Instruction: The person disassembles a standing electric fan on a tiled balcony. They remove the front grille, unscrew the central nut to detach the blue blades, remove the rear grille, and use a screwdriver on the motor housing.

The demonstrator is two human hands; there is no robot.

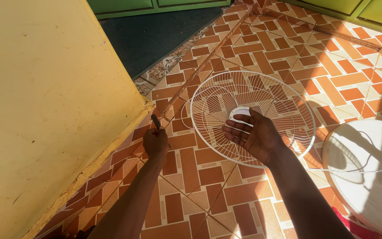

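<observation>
A white wire fan guard (pixel 284 102) lies on the orange patterned tile floor. My right hand (pixel 253 135) is palm up over the near side of the guard, fingers apart, fingertips near its white centre ring (pixel 239 111); it holds nothing. My left hand (pixel 155 142) is closed around a thin dark tool (pixel 155 120), likely a screwdriver, whose end sticks up out of the fist. The left hand hovers over the floor beside the yellow wall, to the left of the guard.
A yellow wall (pixel 45 102) with a raised base fills the left. A round white fan base (pixel 368 172) sits at the right edge with a thin cord. A dark mat (pixel 155 35) and green door panels (pixel 376 11) lie at the back.
</observation>
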